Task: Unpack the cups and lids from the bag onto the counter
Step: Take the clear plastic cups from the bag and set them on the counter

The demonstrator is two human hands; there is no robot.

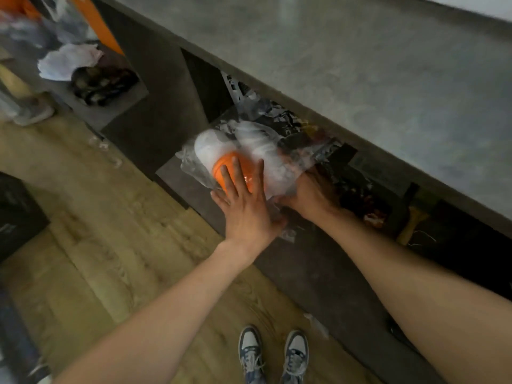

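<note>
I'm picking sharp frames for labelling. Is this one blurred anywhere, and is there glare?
Head view: the clear plastic bag with its white cups is smeared by motion blur, as is the right hand; the left hand is sharper. The counter shows soft sheen, no harsh glare. Wide-angle lens tilts the edges.

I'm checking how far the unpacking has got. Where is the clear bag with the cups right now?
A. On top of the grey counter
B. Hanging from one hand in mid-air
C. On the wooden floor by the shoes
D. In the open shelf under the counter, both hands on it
D: the clear bag sits in the shelf below the counter, with the left hand flat on it and the right hand at its side.
</note>
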